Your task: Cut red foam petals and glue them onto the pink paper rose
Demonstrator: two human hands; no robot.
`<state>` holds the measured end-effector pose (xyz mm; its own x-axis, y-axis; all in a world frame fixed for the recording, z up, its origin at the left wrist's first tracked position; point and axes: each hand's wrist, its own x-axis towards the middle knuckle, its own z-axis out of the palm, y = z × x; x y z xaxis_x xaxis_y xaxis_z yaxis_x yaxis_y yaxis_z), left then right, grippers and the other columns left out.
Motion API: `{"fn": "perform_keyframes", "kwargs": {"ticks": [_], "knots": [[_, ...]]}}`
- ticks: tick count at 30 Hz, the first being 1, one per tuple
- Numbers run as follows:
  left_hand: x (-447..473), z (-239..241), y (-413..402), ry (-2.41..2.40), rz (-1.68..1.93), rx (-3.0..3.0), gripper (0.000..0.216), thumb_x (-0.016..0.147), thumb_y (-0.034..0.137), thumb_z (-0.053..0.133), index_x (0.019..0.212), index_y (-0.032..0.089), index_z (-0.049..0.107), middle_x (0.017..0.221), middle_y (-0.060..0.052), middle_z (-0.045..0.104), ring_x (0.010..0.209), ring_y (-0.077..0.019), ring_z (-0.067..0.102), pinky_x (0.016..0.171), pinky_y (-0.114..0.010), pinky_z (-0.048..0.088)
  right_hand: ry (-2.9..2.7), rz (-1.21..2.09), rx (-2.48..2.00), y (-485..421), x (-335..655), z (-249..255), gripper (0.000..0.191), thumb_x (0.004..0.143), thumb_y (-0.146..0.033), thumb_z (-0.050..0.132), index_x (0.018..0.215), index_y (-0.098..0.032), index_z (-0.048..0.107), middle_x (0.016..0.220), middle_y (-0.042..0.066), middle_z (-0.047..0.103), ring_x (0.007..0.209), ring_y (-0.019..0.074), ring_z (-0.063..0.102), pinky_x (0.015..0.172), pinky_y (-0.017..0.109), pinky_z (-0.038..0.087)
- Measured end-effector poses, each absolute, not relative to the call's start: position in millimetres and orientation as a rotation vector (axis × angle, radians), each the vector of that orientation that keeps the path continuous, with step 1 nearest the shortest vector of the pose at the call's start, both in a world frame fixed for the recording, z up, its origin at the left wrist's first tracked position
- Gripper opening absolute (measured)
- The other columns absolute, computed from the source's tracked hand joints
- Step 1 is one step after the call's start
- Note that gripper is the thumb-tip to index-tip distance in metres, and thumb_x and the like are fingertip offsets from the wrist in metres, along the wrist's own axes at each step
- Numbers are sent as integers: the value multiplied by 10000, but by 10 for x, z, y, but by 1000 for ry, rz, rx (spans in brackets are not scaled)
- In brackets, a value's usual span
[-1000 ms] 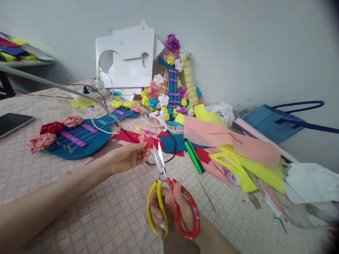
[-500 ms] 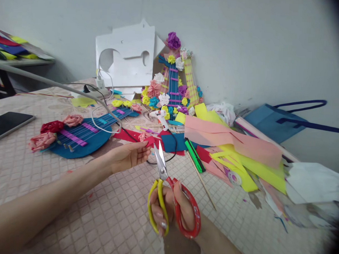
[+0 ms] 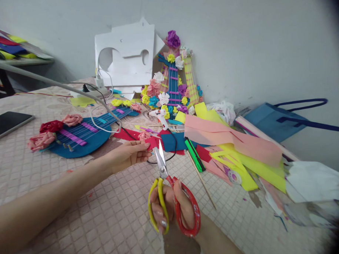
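Note:
My right hand (image 3: 169,206) is closed through the yellow and red handles of a pair of scissors (image 3: 167,182), blades pointing away from me. Their tips sit at the edge of a small red paper piece (image 3: 153,142). My left hand (image 3: 129,155) pinches that red piece between thumb and fingers, just left of the blades. Both hands hover low over the checked tablecloth (image 3: 113,214).
A blue paper guitar (image 3: 83,133) with paper roses lies at left, with a dark phone (image 3: 8,123) beyond it. Decorated guitars (image 3: 173,82) lean on the wall. A glue gun (image 3: 160,117), green cutter (image 3: 195,154), wooden stick (image 3: 202,183), pink and yellow sheets (image 3: 235,144) and a blue bag (image 3: 275,121) crowd the right.
My left hand has shifted the red piece slightly right, closer to the scissor blades. The scissors have hardly moved.

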<state>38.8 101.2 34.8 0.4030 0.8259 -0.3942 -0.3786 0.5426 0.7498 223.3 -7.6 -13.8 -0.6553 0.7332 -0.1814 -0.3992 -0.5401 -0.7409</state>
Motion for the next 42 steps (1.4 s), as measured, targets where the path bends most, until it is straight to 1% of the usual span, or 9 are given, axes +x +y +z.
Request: {"fn": "perform_keyframes", "kwargs": {"ticks": [5, 8, 12, 17, 24, 27, 31, 36, 42], "knots": [[379, 289, 997, 773, 810, 749, 79, 822, 123, 636, 744, 113, 641, 703, -45, 699, 623, -103, 652, 617, -186, 533, -885, 2176, -662, -84, 2240, -113, 790, 709, -859, 208, 872, -162, 542, 624, -17, 456, 450, 85, 402, 431, 224, 377], [377, 259, 991, 748, 808, 771, 104, 778, 165, 699, 725, 115, 625, 714, -42, 700, 648, -108, 656, 635, -193, 530, -877, 2161, -673, -88, 2238, -100, 769, 711, -856, 230, 871, -166, 528, 630, -18, 457, 458, 83, 403, 436, 219, 379], [379, 251, 985, 729, 805, 771, 139, 747, 188, 734, 723, 116, 617, 711, -39, 696, 652, -108, 652, 640, -197, 522, -867, 2154, -680, -98, 2231, -106, 759, 698, -864, 248, 859, -172, 514, 612, -30, 438, 457, 81, 400, 441, 215, 384], [376, 265, 981, 737, 805, 776, 149, 737, 184, 741, 710, 116, 611, 705, -35, 688, 636, -101, 638, 632, -196, 517, -846, 2155, -695, -108, 2224, -144, 748, 682, -872, 256, 838, -180, 492, 588, -49, 411, 430, 66, 370, 423, 202, 375], [373, 275, 989, 746, 806, 786, 106, 774, 152, 699, 731, 116, 609, 712, -38, 681, 638, -99, 632, 634, -193, 517, -826, 2143, -696, -96, 2209, -174, 689, 705, -850, 275, 778, -191, 464, 536, -71, 403, 362, 46, 335, 356, 174, 341], [370, 283, 993, 759, 805, 784, 98, 787, 139, 682, 733, 120, 603, 710, -37, 680, 633, -98, 632, 633, -194, 515, -816, 2157, -694, -100, 2195, -156, 647, 722, -824, 340, 766, -191, 468, 511, -79, 397, 347, 42, 319, 340, 165, 340], [361, 285, 1001, 764, 807, 792, 89, 783, 143, 686, 745, 125, 608, 709, -32, 679, 635, -101, 631, 641, -204, 509, -785, 2199, -670, -109, 2184, -124, 635, 699, -817, 411, 742, -186, 474, 486, -83, 397, 339, 43, 322, 335, 163, 354], [354, 280, 997, 732, 783, 852, 147, 763, 186, 713, 711, 126, 590, 713, -32, 675, 652, -104, 627, 660, -214, 498, -747, 2206, -650, -108, 2207, -113, 659, 735, -804, 375, 808, -166, 521, 559, -51, 451, 381, 54, 383, 379, 194, 429], [368, 240, 991, 718, 750, 890, 204, 742, 206, 733, 681, 139, 550, 693, -24, 675, 640, -104, 630, 644, -209, 493, -770, 2196, -615, -95, 2204, -112, 654, 771, -787, 324, 813, -165, 522, 554, -51, 440, 382, 57, 381, 384, 200, 423]]}}
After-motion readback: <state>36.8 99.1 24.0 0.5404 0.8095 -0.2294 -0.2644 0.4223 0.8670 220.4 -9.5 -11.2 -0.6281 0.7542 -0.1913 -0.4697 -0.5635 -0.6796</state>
